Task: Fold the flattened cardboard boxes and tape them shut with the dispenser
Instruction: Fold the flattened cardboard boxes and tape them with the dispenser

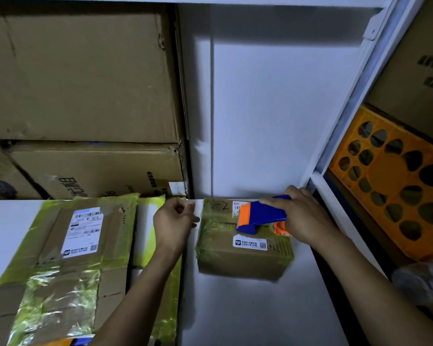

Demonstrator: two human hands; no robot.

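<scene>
A small folded cardboard box (243, 255) with yellow-green tape stands on the white shelf (248, 308). My right hand (303, 216) grips a blue and orange tape dispenser (260, 216), which rests on the box's top. My left hand (175, 221) hovers just left of the box's top left corner, fingers curled with fingertips together; whether it pinches tape is unclear. A flattened cardboard box (60, 265) with a white label and yellow-green tape lies at the left.
Large brown cartons (85, 96) are stacked at the back left. A white wall panel (273, 108) stands behind the small box. An orange plastic crate (395, 186) sits beyond the white shelf frame (340, 136) at the right.
</scene>
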